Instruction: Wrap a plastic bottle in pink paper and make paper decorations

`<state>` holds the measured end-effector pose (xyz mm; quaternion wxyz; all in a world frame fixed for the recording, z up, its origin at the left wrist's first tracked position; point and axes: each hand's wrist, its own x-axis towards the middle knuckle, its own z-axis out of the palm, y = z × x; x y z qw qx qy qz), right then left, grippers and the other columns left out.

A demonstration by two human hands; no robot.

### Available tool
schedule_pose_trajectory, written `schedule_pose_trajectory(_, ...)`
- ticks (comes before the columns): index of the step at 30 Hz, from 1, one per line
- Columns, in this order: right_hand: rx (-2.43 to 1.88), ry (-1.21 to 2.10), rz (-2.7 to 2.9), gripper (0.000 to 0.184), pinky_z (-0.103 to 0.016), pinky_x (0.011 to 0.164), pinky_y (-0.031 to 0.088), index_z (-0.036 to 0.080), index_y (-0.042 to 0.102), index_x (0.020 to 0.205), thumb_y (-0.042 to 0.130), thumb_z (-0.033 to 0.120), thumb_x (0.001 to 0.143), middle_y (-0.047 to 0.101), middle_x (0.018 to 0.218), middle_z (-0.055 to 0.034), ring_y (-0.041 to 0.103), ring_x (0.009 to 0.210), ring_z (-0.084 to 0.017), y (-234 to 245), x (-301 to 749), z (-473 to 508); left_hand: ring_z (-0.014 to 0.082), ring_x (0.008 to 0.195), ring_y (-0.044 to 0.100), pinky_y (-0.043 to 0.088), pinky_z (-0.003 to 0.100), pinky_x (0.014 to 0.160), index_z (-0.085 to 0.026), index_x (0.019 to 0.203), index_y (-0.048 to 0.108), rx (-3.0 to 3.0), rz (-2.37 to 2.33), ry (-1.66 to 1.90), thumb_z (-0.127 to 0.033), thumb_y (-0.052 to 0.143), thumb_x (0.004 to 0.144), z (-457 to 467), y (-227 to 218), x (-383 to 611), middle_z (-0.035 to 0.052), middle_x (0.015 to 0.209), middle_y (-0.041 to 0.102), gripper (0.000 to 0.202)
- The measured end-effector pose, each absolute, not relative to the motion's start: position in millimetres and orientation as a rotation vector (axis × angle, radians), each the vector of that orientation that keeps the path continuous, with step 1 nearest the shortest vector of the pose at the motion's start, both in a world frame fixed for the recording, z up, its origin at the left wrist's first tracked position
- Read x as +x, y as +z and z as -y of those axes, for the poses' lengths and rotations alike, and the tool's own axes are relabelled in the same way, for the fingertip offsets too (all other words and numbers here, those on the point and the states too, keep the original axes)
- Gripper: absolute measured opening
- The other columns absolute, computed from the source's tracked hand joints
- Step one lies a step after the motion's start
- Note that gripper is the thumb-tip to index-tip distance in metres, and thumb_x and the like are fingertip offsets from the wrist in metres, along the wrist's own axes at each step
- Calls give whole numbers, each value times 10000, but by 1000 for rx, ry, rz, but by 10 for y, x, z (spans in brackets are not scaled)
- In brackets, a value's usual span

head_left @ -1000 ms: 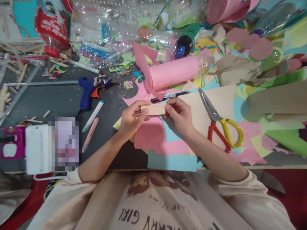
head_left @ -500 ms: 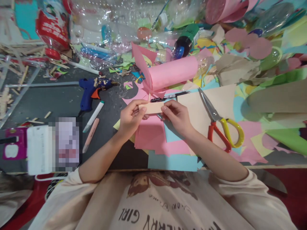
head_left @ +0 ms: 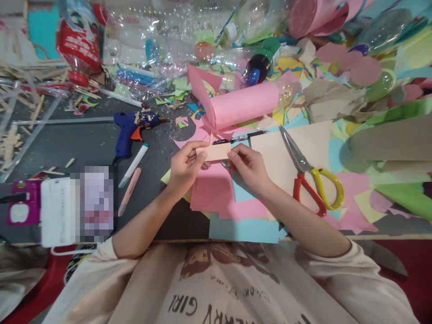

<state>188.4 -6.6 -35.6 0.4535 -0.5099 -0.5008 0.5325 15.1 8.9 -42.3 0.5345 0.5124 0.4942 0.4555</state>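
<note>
Between both hands I hold a small cream paper strip (head_left: 218,152) above a stack of coloured sheets. My left hand (head_left: 187,163) pinches its left end, thumb on top. At the other end, my right hand (head_left: 249,163) has thumb and fingers closed on the strip's edge. Just beyond the strip lies a black pen (head_left: 241,137). Behind that rests a pink paper-wrapped cylinder (head_left: 246,103) with pink paper fins at its left end. Beneath my hands are pink sheets (head_left: 212,193) and a light blue sheet (head_left: 245,229).
Scissors (head_left: 305,168) with red and yellow handles lie right of my right hand. A blue glue gun (head_left: 126,130), a white marker (head_left: 135,164) and a pink marker (head_left: 130,191) are on the left. Plastic bottles (head_left: 263,63) and paper scraps crowd the back.
The view has shifted slightly, so the whole scene sits a little further right. Both hands keep hold of the paper strip, with hardly any movement of their own.
</note>
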Motion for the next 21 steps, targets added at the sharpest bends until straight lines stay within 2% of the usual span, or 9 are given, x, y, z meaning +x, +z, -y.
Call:
schedule_pose_trajectory(12, -1173, 1378, 1106, 347, -245, 504, 396, 208, 538, 681, 682, 495, 814, 472, 561, 69, 477, 465, -75, -394, 1907, 44, 85, 546, 678, 581, 169, 568, -171, 980, 678, 1292, -1162, 970, -363, 668, 808, -50, -399, 142, -1, 781, 711, 259)
schedule_pose_trajectory(18, -1191, 1349, 1101, 371, -244, 484, 391, 206, 548, 658, 703, 515, 793, 485, 530, 72, 489, 449, -80, -398, 1921, 42, 92, 565, 691, 581, 170, 564, -173, 1087, 627, 1327, -1111, 995, -347, 664, 822, -72, -447, 127, -14, 764, 717, 319)
schedule_pose_trajectory(21, -1184, 1331, 1107, 381, -240, 477, 396, 204, 561, 657, 714, 529, 786, 504, 509, 70, 503, 447, -81, -404, 1921, 40, 92, 553, 688, 578, 174, 561, -176, 1084, 623, 1333, -1118, 993, -361, 672, 824, -71, -450, 123, -25, 726, 704, 324)
